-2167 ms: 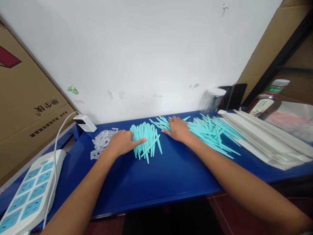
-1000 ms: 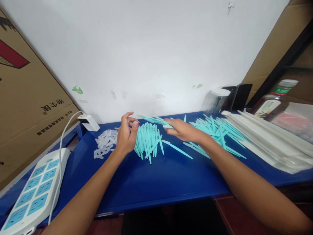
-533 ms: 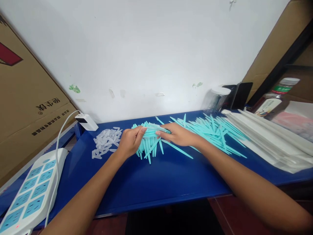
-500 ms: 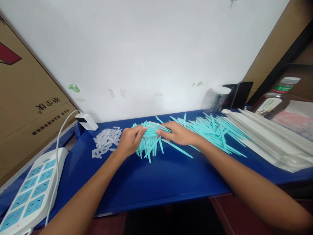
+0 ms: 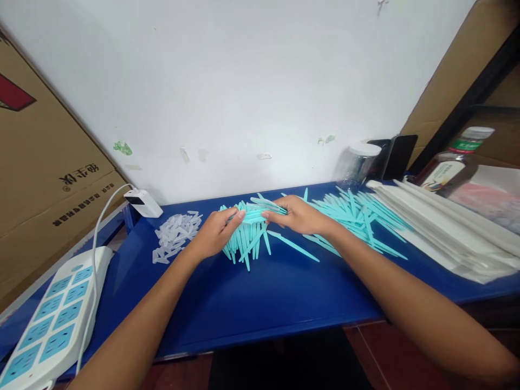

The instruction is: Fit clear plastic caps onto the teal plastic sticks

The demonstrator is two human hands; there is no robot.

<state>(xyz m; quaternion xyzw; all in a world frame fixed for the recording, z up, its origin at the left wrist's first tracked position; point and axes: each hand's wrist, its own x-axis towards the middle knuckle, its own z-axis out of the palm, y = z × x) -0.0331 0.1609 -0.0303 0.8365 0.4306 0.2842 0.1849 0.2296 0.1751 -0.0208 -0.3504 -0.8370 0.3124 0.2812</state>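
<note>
Between both hands lies a bundle of slim turquoise plastic sticks (image 5: 253, 215), which look like eyebrow razors. My left hand (image 5: 217, 232) is closed round its left end, thumb on top. At the other end my right hand (image 5: 299, 214) pinches the bundle, and a few pale-tipped razors jut at an angle by its fingers. Directly beneath is a heap of the same razors (image 5: 246, 246), partly hidden by the hands. Left of my left hand sits a pile of small clear plastic caps (image 5: 176, 234). A larger razor heap (image 5: 357, 216) spreads to the right, with a loose razor (image 5: 294, 246) nearer me.
The blue table (image 5: 244, 309) meets a white wall. At left are a white power strip (image 5: 60, 309), a small white device (image 5: 144, 203) with a cable, and a cardboard box (image 5: 49, 162). At right stand a lidded jar (image 5: 359, 165), a bottle (image 5: 450, 160) and stacked white sleeves (image 5: 450, 233).
My right hand has shifted slightly up and right, and the pale-tipped razors beside it now fan apart from the bundle. The left hand keeps its hold.
</note>
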